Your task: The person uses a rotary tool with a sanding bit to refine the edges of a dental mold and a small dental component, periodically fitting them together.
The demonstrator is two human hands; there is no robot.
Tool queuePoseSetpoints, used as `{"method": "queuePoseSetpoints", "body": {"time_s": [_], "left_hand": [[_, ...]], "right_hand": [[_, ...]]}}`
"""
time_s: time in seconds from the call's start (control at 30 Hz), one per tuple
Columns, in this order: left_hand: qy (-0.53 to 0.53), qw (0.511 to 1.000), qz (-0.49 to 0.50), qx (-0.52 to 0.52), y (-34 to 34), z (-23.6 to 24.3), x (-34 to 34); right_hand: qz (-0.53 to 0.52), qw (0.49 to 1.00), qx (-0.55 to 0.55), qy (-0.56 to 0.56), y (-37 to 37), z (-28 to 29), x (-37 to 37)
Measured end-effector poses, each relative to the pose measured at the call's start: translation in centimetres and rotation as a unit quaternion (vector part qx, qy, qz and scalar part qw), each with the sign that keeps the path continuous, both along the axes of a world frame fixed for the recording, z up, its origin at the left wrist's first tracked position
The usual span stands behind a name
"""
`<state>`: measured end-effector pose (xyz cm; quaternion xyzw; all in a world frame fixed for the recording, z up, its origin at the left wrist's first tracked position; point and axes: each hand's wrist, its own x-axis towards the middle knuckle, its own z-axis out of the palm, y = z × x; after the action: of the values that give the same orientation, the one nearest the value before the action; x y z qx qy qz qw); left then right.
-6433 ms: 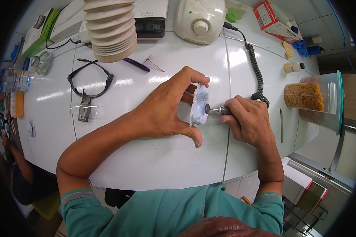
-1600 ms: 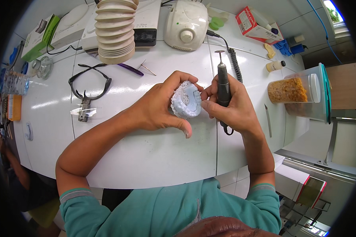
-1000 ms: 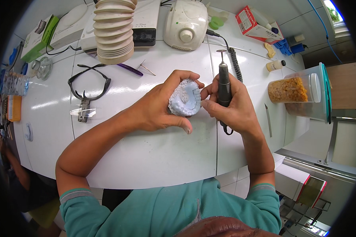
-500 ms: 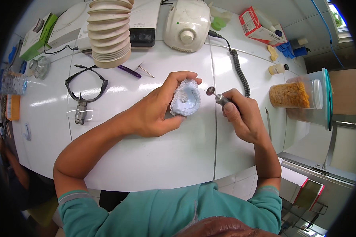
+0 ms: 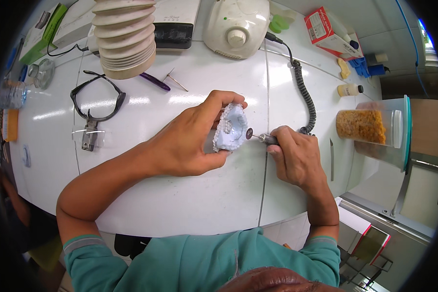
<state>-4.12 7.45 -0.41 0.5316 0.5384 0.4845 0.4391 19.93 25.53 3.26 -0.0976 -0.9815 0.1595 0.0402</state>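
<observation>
My left hand (image 5: 192, 136) is closed around a pale blue-white dental cast (image 5: 233, 131), thumb on the near edge and fingers on the far edge. Clear bead-like bumps run along the cast's rim. In my right hand (image 5: 297, 158) is a rotary handpiece (image 5: 267, 139), gripped like a pen and pointing left. The small dark disc (image 5: 249, 133) at its tip is right beside the cast's right edge; whether the two touch I cannot tell.
A white control box (image 5: 236, 29) with a coiled cord (image 5: 304, 97) stands behind. A ribbed hose (image 5: 124, 39) hangs at upper left, near safety glasses (image 5: 98, 97) and a purple-handled tool (image 5: 155, 82). To the right are a knife-like tool (image 5: 332, 160) and a tub of orange granules (image 5: 361, 126).
The handpiece has come left and down, bringing its disc close to the cast. The cast has turned slightly in my left hand. The whole view has shifted a little.
</observation>
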Motion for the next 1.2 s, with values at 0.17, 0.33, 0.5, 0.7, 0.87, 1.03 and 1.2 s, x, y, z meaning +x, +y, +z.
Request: {"method": "queuePoseSetpoints", "body": {"time_s": [0.17,0.33,0.5,0.7,0.87,1.03,1.2], "left_hand": [[0.004,1.0,0.003,-0.003,0.09,-0.09,-0.01],[0.017,1.0,0.003,0.001,0.08,-0.15,-0.06],[0.021,1.0,0.004,0.006,0.06,-0.09,-0.19],[0.024,1.0,0.01,0.01,-0.1,-0.47,-0.05],[0.034,0.999,0.008,0.015,-0.03,-0.43,-0.12],[0.04,0.999,0.005,0.019,0.02,-0.33,-0.14],[0.038,0.999,0.005,0.02,0.02,-0.29,-0.14]], "right_hand": [[0.011,1.0,0.024,-0.013,-0.21,0.29,-0.45],[0.003,0.999,0.03,-0.019,-0.25,0.01,-0.49],[0.006,0.999,0.028,-0.023,-0.27,0.14,-0.58],[0.006,0.999,0.033,-0.029,-0.28,0.22,-0.69],[0.005,0.999,0.031,-0.03,-0.35,0.36,-0.85],[0.004,0.999,0.03,-0.028,-0.31,0.25,-0.82],[0.001,0.999,0.028,-0.026,-0.34,0.16,-0.82]]}}
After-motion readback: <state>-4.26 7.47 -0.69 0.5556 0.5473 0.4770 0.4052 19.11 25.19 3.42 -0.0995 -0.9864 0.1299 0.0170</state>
